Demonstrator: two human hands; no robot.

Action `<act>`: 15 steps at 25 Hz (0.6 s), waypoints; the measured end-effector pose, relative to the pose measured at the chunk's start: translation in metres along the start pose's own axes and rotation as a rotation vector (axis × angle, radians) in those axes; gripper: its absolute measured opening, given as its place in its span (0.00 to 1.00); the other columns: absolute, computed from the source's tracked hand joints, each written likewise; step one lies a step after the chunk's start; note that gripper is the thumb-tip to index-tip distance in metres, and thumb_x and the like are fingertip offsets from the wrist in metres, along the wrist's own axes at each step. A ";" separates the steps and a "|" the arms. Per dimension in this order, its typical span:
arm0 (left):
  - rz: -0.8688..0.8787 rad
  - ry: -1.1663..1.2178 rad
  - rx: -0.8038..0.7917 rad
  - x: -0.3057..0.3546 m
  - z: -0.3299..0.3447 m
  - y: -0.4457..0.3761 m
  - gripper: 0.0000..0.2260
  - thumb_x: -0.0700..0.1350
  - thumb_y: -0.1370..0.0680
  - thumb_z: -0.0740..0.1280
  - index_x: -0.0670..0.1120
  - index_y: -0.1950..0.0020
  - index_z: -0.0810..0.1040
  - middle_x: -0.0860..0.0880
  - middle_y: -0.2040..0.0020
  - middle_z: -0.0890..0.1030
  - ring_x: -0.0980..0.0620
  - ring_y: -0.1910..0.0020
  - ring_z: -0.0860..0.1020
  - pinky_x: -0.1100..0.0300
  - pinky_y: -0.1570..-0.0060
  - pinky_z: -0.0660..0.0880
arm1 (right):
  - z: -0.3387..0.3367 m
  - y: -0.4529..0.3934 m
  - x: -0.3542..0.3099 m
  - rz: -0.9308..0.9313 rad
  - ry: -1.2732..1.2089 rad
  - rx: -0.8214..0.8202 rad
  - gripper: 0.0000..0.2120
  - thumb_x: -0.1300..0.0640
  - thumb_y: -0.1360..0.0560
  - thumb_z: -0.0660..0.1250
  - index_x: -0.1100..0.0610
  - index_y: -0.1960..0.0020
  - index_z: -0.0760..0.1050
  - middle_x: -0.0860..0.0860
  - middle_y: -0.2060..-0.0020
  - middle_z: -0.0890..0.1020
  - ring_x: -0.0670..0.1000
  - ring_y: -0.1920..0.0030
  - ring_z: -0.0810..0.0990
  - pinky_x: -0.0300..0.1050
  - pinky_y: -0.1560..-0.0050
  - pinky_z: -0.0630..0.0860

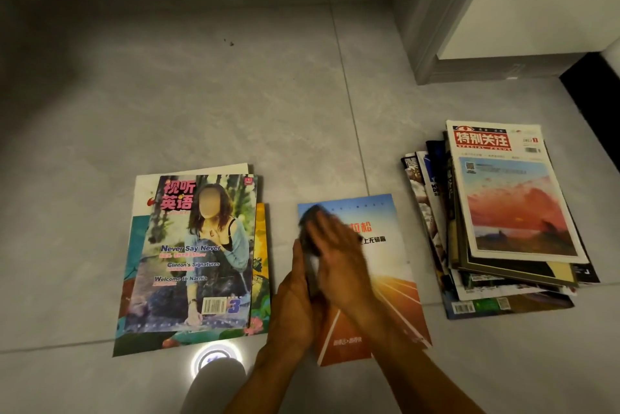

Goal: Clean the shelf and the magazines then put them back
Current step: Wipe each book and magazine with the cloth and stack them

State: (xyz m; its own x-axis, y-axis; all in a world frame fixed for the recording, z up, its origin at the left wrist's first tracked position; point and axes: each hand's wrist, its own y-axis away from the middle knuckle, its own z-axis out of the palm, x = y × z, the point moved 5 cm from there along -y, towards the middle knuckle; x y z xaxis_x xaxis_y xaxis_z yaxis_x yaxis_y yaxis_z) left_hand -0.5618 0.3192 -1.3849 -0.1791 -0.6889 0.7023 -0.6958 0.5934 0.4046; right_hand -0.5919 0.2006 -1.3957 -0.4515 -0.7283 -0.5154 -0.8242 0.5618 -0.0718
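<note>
A blue and orange magazine [385,279] lies flat on the grey floor in front of me. My right hand [339,256] is blurred and lies flat on a dark cloth [310,217] on the cover's upper left part. My left hand [293,299] rests along the magazine's left edge with its thumb pointing up. Its fingers are hidden under the right hand. A short stack of magazines [194,256] with a colourful cover on top lies to the left. To the right lies a taller, untidy stack of magazines [503,212], topped by one with a red title. No shelf is in view.
The tiled floor [235,105] stretches away beyond the magazines. A grey door frame and a white panel [469,28] stand at the back right. A round light reflection [214,358] shines on the floor near my knee. Small dark crumbs [229,42] lie further back.
</note>
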 end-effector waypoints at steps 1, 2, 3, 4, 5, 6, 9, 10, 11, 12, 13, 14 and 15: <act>0.010 -0.001 0.029 -0.001 -0.001 -0.001 0.40 0.42 0.26 0.70 0.53 0.22 0.50 0.46 0.33 0.75 0.48 0.38 0.76 0.51 0.40 0.74 | 0.010 0.007 -0.013 -0.170 -0.048 -0.114 0.33 0.65 0.28 0.67 0.53 0.25 0.63 0.52 0.25 0.62 0.55 0.24 0.56 0.56 0.25 0.53; 0.015 0.020 0.041 -0.001 -0.002 -0.002 0.39 0.41 0.26 0.71 0.52 0.22 0.51 0.45 0.34 0.75 0.48 0.40 0.77 0.52 0.41 0.75 | 0.012 0.013 -0.015 -0.320 -0.026 -0.194 0.33 0.66 0.28 0.67 0.52 0.25 0.63 0.51 0.25 0.62 0.54 0.24 0.57 0.56 0.25 0.53; 0.015 0.057 0.024 -0.001 0.000 -0.002 0.40 0.41 0.26 0.71 0.54 0.21 0.50 0.46 0.35 0.75 0.50 0.42 0.78 0.54 0.43 0.76 | 0.007 0.011 0.002 -0.336 0.009 -0.189 0.34 0.68 0.29 0.68 0.52 0.26 0.64 0.51 0.26 0.64 0.55 0.25 0.60 0.58 0.26 0.57; 0.004 0.121 -0.019 -0.004 0.003 0.000 0.41 0.42 0.25 0.71 0.57 0.22 0.48 0.49 0.35 0.75 0.54 0.44 0.79 0.57 0.46 0.77 | -0.007 0.001 0.029 -0.234 0.030 -0.123 0.34 0.70 0.29 0.68 0.53 0.27 0.66 0.52 0.26 0.66 0.56 0.26 0.63 0.61 0.28 0.61; -0.019 0.211 -0.075 -0.010 0.007 0.000 0.41 0.44 0.24 0.71 0.61 0.23 0.47 0.51 0.34 0.74 0.57 0.47 0.79 0.60 0.48 0.78 | -0.018 -0.009 0.057 -0.067 0.013 -0.048 0.33 0.71 0.29 0.68 0.54 0.27 0.66 0.53 0.27 0.66 0.57 0.27 0.64 0.63 0.30 0.64; -0.036 0.293 -0.118 -0.013 0.010 0.001 0.40 0.45 0.24 0.71 0.64 0.24 0.48 0.53 0.33 0.73 0.59 0.48 0.79 0.61 0.49 0.79 | -0.028 -0.012 0.077 0.106 -0.009 0.028 0.32 0.71 0.28 0.67 0.54 0.27 0.66 0.54 0.27 0.66 0.58 0.27 0.64 0.64 0.31 0.65; -0.055 0.257 -0.082 -0.016 0.008 -0.001 0.30 0.46 0.22 0.68 0.64 0.26 0.58 0.52 0.32 0.73 0.56 0.41 0.77 0.53 0.43 0.78 | -0.007 0.017 0.052 0.173 -0.004 0.047 0.32 0.66 0.28 0.68 0.55 0.26 0.65 0.54 0.26 0.65 0.57 0.26 0.61 0.65 0.31 0.65; -0.032 0.211 -0.053 -0.012 0.004 -0.005 0.25 0.48 0.20 0.65 0.63 0.26 0.61 0.52 0.33 0.74 0.55 0.40 0.76 0.54 0.40 0.76 | 0.004 0.035 0.031 -0.010 0.011 -0.018 0.30 0.59 0.26 0.67 0.53 0.26 0.64 0.54 0.26 0.65 0.56 0.26 0.61 0.64 0.31 0.66; -0.026 0.192 -0.034 -0.008 -0.001 -0.009 0.20 0.51 0.18 0.60 0.60 0.27 0.64 0.52 0.33 0.75 0.54 0.39 0.76 0.57 0.39 0.74 | 0.010 0.056 0.016 -0.224 0.037 -0.131 0.30 0.51 0.25 0.65 0.51 0.24 0.61 0.52 0.25 0.63 0.55 0.25 0.61 0.63 0.31 0.65; -0.038 0.195 -0.037 -0.004 -0.004 -0.013 0.18 0.53 0.17 0.57 0.58 0.27 0.65 0.51 0.34 0.75 0.54 0.39 0.75 0.60 0.40 0.73 | 0.007 0.070 0.015 -0.380 0.077 -0.264 0.33 0.43 0.24 0.62 0.48 0.23 0.56 0.50 0.23 0.59 0.53 0.24 0.58 0.61 0.28 0.62; -0.060 0.175 -0.054 -0.002 -0.005 -0.017 0.18 0.56 0.17 0.54 0.57 0.28 0.66 0.51 0.34 0.75 0.55 0.41 0.75 0.61 0.43 0.73 | -0.001 0.072 0.027 -0.454 0.117 -0.352 0.34 0.40 0.24 0.60 0.46 0.22 0.53 0.48 0.22 0.56 0.51 0.23 0.55 0.59 0.26 0.57; -0.080 0.146 -0.075 -0.001 -0.006 -0.018 0.18 0.58 0.18 0.52 0.58 0.28 0.65 0.50 0.35 0.75 0.55 0.44 0.75 0.61 0.46 0.73 | -0.008 0.068 0.044 -0.446 0.140 -0.340 0.31 0.41 0.22 0.58 0.46 0.22 0.54 0.48 0.22 0.56 0.51 0.23 0.54 0.60 0.26 0.57; -0.074 0.107 -0.075 -0.001 -0.007 -0.018 0.18 0.58 0.18 0.51 0.58 0.29 0.65 0.49 0.36 0.76 0.54 0.46 0.75 0.60 0.48 0.74 | -0.020 0.060 0.061 -0.328 0.123 -0.249 0.26 0.47 0.21 0.55 0.47 0.23 0.58 0.49 0.23 0.59 0.51 0.24 0.56 0.62 0.28 0.61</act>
State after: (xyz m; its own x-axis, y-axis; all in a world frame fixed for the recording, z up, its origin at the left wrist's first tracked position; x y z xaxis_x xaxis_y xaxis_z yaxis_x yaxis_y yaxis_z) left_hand -0.5446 0.3123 -1.3890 -0.0517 -0.6860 0.7257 -0.6494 0.5752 0.4974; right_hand -0.6756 0.1822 -1.4143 -0.1767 -0.9025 -0.3929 -0.9814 0.1918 0.0008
